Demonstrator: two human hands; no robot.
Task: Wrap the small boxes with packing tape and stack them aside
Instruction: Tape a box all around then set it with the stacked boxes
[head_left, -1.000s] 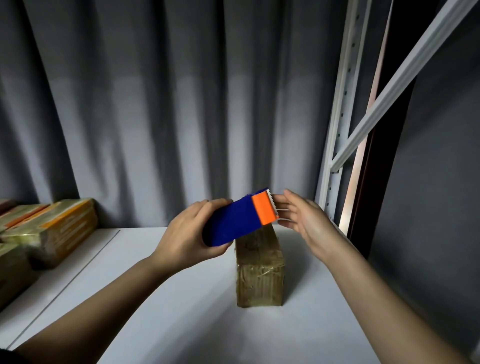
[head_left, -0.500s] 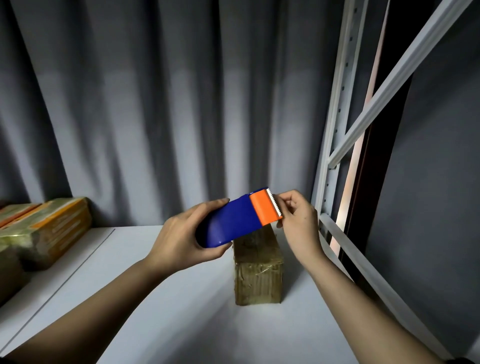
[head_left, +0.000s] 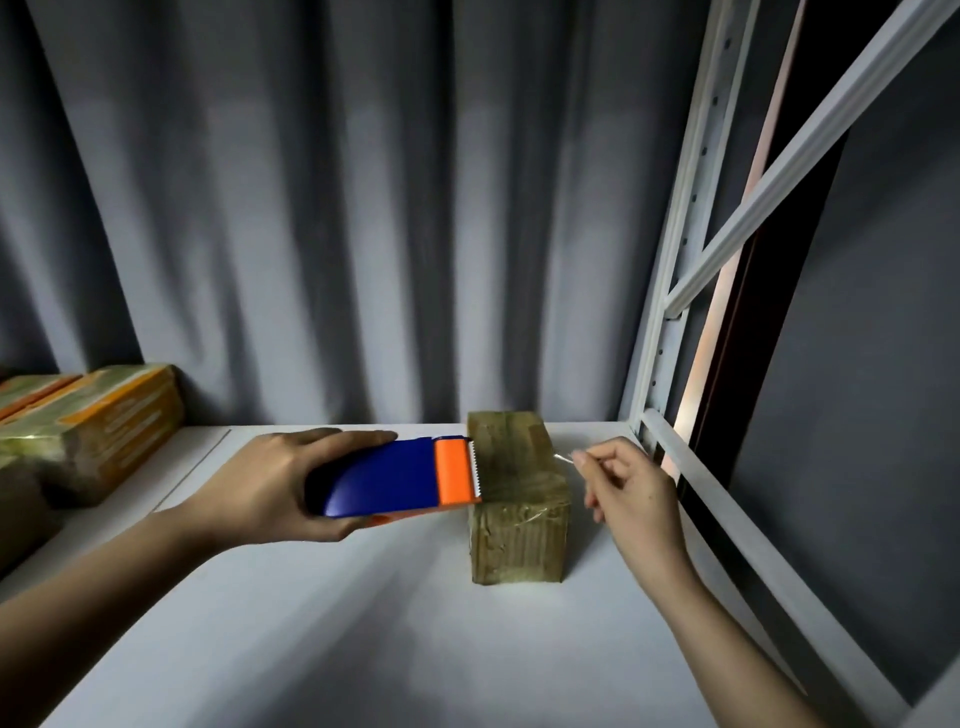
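While my left hand (head_left: 270, 486) grips the blue and orange tape dispenser (head_left: 400, 478) around its body, its toothed edge sits over the left top edge of the small box (head_left: 517, 499). That box stands on the white shelf (head_left: 311, 623) between my two hands. My right hand (head_left: 626, 491), just right of the box, pinches the free end of the clear tape (head_left: 563, 458) between thumb and fingertip, the strip stretched across the box top. Wrapped boxes (head_left: 93, 431) are stacked well off beyond my left hand.
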